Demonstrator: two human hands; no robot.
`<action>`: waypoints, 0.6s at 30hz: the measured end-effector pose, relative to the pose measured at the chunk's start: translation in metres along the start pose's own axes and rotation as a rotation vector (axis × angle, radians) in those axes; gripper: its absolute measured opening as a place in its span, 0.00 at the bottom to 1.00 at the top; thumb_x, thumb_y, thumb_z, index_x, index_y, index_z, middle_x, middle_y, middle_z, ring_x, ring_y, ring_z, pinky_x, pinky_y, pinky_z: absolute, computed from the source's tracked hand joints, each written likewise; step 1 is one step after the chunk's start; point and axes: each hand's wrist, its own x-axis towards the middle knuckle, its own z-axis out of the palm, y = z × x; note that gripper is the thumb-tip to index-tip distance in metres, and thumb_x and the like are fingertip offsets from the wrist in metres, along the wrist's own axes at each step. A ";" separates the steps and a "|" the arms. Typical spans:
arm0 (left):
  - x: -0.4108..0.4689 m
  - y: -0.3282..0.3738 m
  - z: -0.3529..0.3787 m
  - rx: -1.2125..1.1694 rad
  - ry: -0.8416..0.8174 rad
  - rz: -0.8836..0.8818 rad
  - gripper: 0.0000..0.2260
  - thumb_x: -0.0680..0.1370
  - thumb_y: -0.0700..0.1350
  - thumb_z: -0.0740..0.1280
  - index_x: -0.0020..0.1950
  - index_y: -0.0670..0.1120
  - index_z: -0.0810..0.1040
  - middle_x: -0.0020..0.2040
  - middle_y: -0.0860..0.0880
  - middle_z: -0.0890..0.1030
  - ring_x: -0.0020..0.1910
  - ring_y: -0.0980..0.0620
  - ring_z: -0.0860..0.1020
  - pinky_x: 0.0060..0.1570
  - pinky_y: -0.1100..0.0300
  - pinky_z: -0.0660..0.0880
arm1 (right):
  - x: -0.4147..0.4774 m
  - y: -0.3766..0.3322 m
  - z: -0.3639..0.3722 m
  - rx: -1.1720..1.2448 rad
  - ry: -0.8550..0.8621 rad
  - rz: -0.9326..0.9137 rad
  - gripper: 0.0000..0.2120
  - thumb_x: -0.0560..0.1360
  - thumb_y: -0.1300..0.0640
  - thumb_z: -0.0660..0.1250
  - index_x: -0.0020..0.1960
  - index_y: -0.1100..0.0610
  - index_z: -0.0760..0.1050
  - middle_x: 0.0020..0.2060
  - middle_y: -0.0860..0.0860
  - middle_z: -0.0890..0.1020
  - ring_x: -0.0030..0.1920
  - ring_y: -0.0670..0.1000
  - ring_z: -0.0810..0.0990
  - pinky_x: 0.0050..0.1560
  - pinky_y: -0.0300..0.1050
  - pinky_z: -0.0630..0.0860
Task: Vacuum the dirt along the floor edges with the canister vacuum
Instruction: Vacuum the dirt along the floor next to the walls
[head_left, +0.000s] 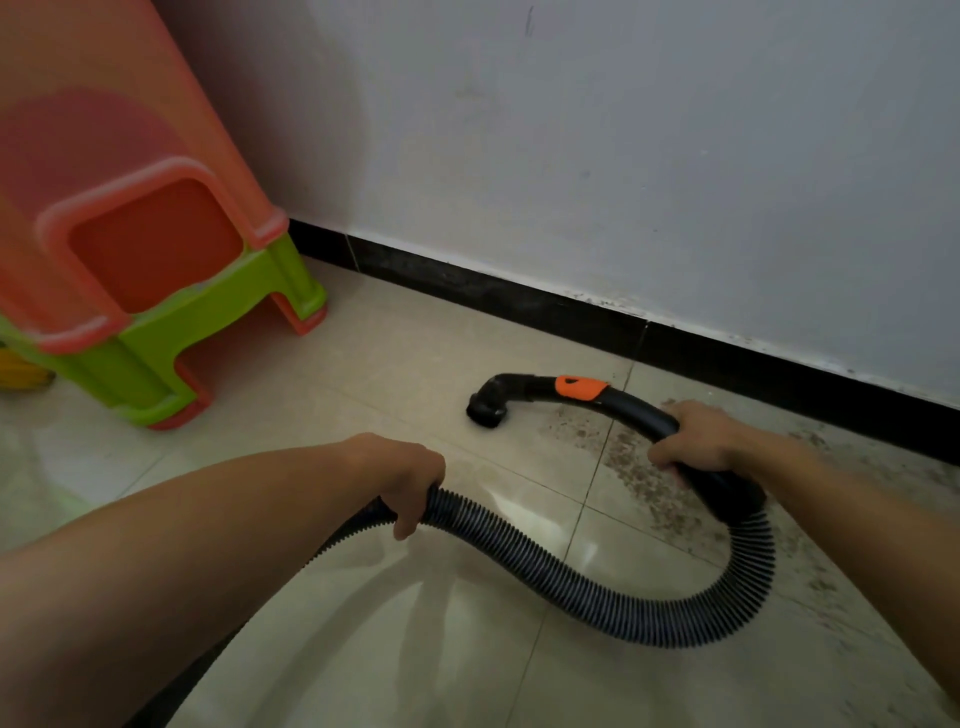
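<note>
My right hand (701, 434) grips the black curved vacuum handle (631, 402), which carries an orange slider (581, 387). Its round nozzle (485, 408) points down onto the beige tiled floor (395, 358), left of a patch of dark dirt (639, 467). The dirt spreads rightwards along the black baseboard (519, 296). My left hand (410, 480) holds the ribbed black hose (597, 597), which loops from the handle's rear back under my left forearm. The canister itself is out of view.
Stacked plastic stools, orange over green (156, 291), stand at the left against the white wall (623, 156). A yellow object (23, 374) peeks out at the far left edge. Tile joints cross the floor between my hands.
</note>
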 end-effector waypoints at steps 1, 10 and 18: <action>0.000 0.003 0.000 0.026 0.001 0.004 0.21 0.66 0.47 0.78 0.53 0.47 0.73 0.49 0.47 0.78 0.48 0.46 0.78 0.44 0.53 0.75 | 0.000 -0.001 0.004 -0.041 0.063 -0.012 0.14 0.68 0.61 0.75 0.48 0.53 0.72 0.38 0.56 0.83 0.35 0.54 0.84 0.34 0.46 0.80; -0.004 0.004 0.003 0.046 0.017 -0.006 0.23 0.67 0.48 0.78 0.56 0.45 0.72 0.47 0.48 0.76 0.45 0.47 0.76 0.46 0.53 0.76 | 0.005 -0.022 0.005 -0.395 0.369 -0.022 0.16 0.72 0.47 0.71 0.52 0.49 0.68 0.39 0.49 0.76 0.35 0.49 0.76 0.32 0.44 0.71; 0.000 0.007 -0.009 -0.063 0.051 0.007 0.23 0.68 0.49 0.77 0.55 0.46 0.69 0.49 0.48 0.75 0.48 0.46 0.76 0.52 0.49 0.77 | 0.017 -0.026 -0.002 -0.532 0.551 -0.028 0.13 0.75 0.50 0.66 0.54 0.52 0.65 0.36 0.50 0.73 0.32 0.50 0.72 0.29 0.44 0.63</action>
